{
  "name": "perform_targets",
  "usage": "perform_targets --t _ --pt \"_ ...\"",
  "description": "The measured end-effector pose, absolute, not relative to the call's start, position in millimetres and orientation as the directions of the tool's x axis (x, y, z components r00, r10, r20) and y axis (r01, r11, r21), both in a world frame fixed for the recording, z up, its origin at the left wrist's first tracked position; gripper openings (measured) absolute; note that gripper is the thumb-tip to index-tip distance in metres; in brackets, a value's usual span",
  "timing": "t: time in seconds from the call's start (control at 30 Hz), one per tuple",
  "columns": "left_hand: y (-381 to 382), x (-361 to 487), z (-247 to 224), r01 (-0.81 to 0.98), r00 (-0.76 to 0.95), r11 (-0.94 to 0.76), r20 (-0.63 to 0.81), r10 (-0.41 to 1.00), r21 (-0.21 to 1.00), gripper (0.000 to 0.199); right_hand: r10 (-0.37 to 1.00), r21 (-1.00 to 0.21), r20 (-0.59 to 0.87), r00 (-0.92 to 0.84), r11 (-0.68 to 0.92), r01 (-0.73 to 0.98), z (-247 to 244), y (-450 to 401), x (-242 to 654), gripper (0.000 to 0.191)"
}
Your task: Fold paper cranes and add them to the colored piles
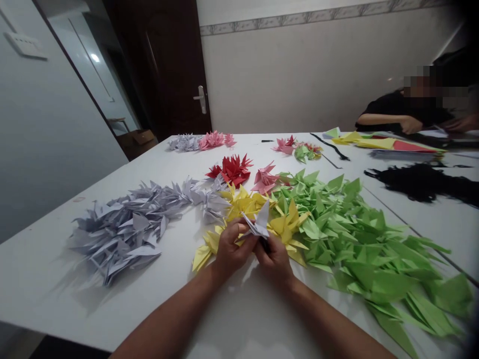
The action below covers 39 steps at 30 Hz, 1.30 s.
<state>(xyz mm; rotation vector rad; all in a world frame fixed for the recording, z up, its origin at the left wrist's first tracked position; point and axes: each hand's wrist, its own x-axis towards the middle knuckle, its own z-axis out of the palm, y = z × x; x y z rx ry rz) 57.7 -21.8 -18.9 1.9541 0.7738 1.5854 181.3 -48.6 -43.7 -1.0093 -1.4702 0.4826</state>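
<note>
While our left hand point(235, 245) and right hand point(276, 259) both pinch a grey crane point(261, 223) between them, we have it by the yellow cranes point(288, 227); a grey pile point(127, 229) lies left, a green pile point(352, 239) right, red cranes point(235, 171) beyond; a faint mark point(79, 199) on the table point(45, 259) is too small for us to read.

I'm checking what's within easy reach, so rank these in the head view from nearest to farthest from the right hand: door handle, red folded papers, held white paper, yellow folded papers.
1. White paper: between the left hand and right hand.
2. Yellow folded papers: just beyond.
3. Red folded papers: farther, leftward.
4. Door handle: past the table, leftward.
</note>
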Motion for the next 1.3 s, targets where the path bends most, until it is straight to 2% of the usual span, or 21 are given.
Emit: perform_targets --t 0.17,0.3,0.37,0.47,0.63,0.87,1.3 --pt "-22.0 61.5 -17.2 -0.044 0.003 -0.461 0.462 0.887 0.886 0.026 0.81 -0.801 0.581 0.078 0.553 0.231 -42.8 -53.5 181.7 0.022" --pt "-17.4 61.2 -19.5 -0.1 -0.065 -0.335 0.33 0.942 0.937 0.029 0.776 -0.792 0.601 0.193 0.545 0.275 -44.3 -56.1 182.6 0.022" --pt "-15.8 61.0 -21.8 -0.074 -0.062 -0.341 0.337 0.939 0.937 0.027 0.734 -0.757 0.641 0.223 0.556 0.345 -41.5 -56.8 182.7 0.021" --pt "-15.6 60.9 -25.0 -0.009 -0.049 -0.409 0.408 0.912 0.913 0.023 0.661 -0.653 0.732 0.167 0.609 0.451 -33.3 -56.9 184.1 0.023" --pt "-18.1 61.0 -25.6 0.088 -0.006 -0.522 0.524 0.852 0.849 0.016 0.586 -0.55 0.801 0.121 0.64 0.537 -25.7 -52.9 190.3 0.021" --pt "-18.2 59.9 -22.5 0.189 0.023 -0.565 0.571 0.82 0.803 0.013 0.586 -0.539 0.801 0.12 0.62 0.571 -29.1 -46.8 195.5 0.019" --pt "-14.7 59.6 -25.7 0.162 0.035 -0.553 0.555 0.831 0.817 0.01 0.577 -0.519 0.81 0.107 0.619 0.59 -31.8 -43.9 196.6 0.017"
